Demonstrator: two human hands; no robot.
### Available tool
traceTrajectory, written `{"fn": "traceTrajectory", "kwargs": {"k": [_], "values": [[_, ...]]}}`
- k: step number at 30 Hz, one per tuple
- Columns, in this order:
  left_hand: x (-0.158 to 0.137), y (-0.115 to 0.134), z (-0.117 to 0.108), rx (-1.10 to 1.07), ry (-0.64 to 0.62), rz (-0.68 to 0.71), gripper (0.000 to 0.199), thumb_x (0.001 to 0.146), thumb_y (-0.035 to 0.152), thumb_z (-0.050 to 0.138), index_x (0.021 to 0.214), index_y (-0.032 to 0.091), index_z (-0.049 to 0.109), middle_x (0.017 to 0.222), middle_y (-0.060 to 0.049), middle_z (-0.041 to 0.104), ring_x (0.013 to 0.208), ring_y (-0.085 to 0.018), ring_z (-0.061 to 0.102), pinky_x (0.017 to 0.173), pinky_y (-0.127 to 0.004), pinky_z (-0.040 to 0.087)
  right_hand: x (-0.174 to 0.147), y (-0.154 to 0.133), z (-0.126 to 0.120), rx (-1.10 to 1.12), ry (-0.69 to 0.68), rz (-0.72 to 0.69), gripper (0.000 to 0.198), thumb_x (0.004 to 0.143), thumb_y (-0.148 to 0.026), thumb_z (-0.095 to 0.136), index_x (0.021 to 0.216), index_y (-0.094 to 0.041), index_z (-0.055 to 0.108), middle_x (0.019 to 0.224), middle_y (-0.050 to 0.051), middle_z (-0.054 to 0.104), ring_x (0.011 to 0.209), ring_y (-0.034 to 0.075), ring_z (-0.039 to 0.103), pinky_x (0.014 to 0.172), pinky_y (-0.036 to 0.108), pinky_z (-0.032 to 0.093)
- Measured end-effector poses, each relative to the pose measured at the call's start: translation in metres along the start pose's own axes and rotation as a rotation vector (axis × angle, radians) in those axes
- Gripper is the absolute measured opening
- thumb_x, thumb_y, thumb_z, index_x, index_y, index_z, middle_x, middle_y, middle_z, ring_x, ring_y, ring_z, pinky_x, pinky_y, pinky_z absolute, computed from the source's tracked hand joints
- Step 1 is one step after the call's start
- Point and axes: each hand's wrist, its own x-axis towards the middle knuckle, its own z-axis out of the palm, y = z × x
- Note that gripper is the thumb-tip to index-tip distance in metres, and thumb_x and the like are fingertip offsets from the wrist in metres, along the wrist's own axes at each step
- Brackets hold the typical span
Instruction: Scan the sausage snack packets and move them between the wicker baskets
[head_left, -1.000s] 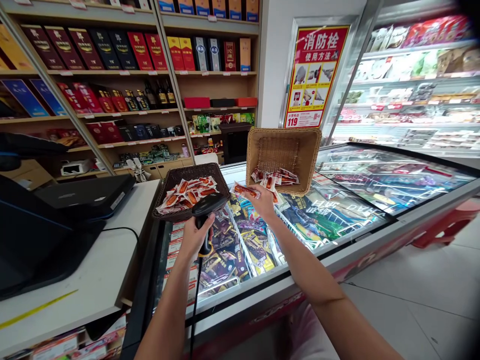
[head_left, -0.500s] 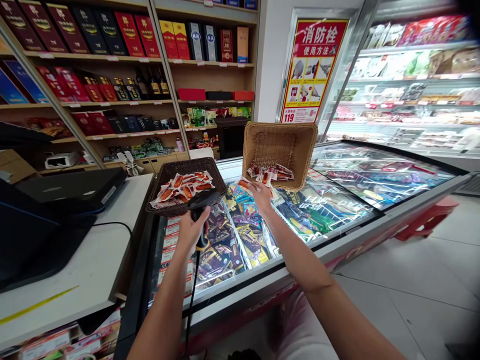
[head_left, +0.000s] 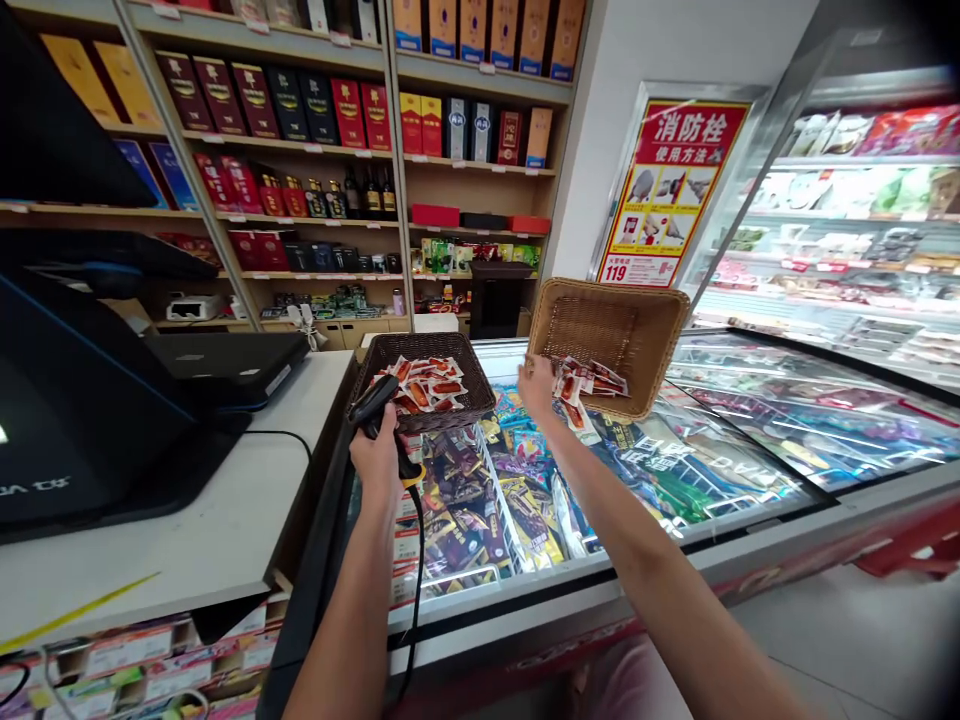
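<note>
My left hand [head_left: 377,455] is wrapped round a black handheld barcode scanner [head_left: 373,402], its cable hanging down. Just behind the scanner sits a dark brown wicker basket [head_left: 480,385] holding many small packaged sausages [head_left: 427,383]. My right hand [head_left: 536,385] is closed at the lower left corner of a tan wicker basket [head_left: 645,345], its fingers curled at the rim and partly hidden. This basket is tilted with its opening towards me. Several packaged sausages [head_left: 589,378] lie in its lower part, and one packet hangs over the front rim.
Both baskets rest on a glass-topped freezer [head_left: 600,590] full of bagged ice creams. At left, a white counter [head_left: 187,480] bears a black checkout screen [head_left: 82,400]. Shelves of boxed bottles [head_left: 255,95] stand behind, and a red stool [head_left: 911,550] is at right.
The view has shifted left and up. The scanner has turned and now points up and left. The packaged sausage that my right hand held out to the left no longer shows in it.
</note>
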Motion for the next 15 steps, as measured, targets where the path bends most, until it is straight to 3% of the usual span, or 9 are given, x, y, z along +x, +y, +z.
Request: {"fn": "traceTrajectory", "kwargs": {"k": [3, 5, 7, 10, 13, 15], "values": [[-0.001, -0.004, 0.000, 0.012, -0.014, 0.004, 0.045, 0.066, 0.054, 0.082, 0.080, 0.017, 0.059, 0.060, 0.003, 0.058, 0.041, -0.011, 0.051, 0.037, -0.024, 0.040, -0.021, -0.041, 0.055, -0.063, -0.279, -0.034, 0.009, 0.088, -0.028, 0.070, 0.093, -0.021, 0.073, 0.099, 0.006, 0.073, 0.088, 0.020, 0.067, 0.085, 0.033, 0.051], [-0.001, -0.007, 0.001, 0.024, -0.023, -0.001, 0.043, 0.068, 0.053, 0.082, 0.079, 0.018, 0.059, 0.061, 0.003, 0.058, 0.041, -0.011, 0.050, 0.038, -0.025, 0.040, -0.032, -0.068, 0.086, -0.313, -0.587, 0.013, 0.027, 0.088, -0.049, 0.073, 0.086, -0.022, 0.074, 0.098, 0.009, 0.074, 0.096, 0.026, 0.069, 0.087, 0.037, 0.052], [0.000, -0.010, 0.002, 0.032, -0.036, -0.012, 0.042, 0.069, 0.053, 0.081, 0.079, 0.018, 0.059, 0.060, 0.003, 0.058, 0.041, -0.011, 0.050, 0.038, -0.025, 0.039, -0.037, -0.088, 0.108, -0.465, -0.754, 0.045, 0.044, 0.079, -0.061, 0.078, 0.093, -0.020, 0.075, 0.108, 0.015, 0.074, 0.105, 0.032, 0.069, 0.090, 0.042, 0.052], [0.000, -0.013, 0.002, 0.043, -0.053, -0.030, 0.042, 0.070, 0.054, 0.081, 0.078, 0.019, 0.059, 0.060, 0.003, 0.057, 0.041, -0.011, 0.050, 0.038, -0.024, 0.038, -0.038, -0.095, 0.124, -0.492, -0.797, 0.074, 0.051, 0.070, -0.057, 0.086, 0.101, -0.018, 0.075, 0.114, 0.017, 0.074, 0.107, 0.034, 0.070, 0.089, 0.043, 0.054], [-0.001, -0.015, 0.003, 0.067, -0.050, -0.011, 0.045, 0.068, 0.057, 0.082, 0.079, 0.019, 0.059, 0.061, 0.002, 0.058, 0.042, -0.012, 0.051, 0.039, -0.025, 0.040, -0.035, -0.083, 0.120, -0.365, -0.754, 0.101, 0.026, 0.074, -0.041, 0.084, 0.091, -0.023, 0.075, 0.095, 0.009, 0.077, 0.094, 0.026, 0.072, 0.082, 0.035, 0.056], [-0.003, -0.015, 0.004, 0.079, -0.066, 0.003, 0.048, 0.066, 0.058, 0.082, 0.080, 0.018, 0.060, 0.061, 0.002, 0.059, 0.043, -0.012, 0.052, 0.040, -0.026, 0.042, -0.031, -0.074, 0.106, -0.239, -0.654, 0.107, 0.013, 0.078, -0.033, 0.079, 0.086, -0.024, 0.075, 0.091, 0.004, 0.076, 0.090, 0.022, 0.071, 0.081, 0.032, 0.055]]}}
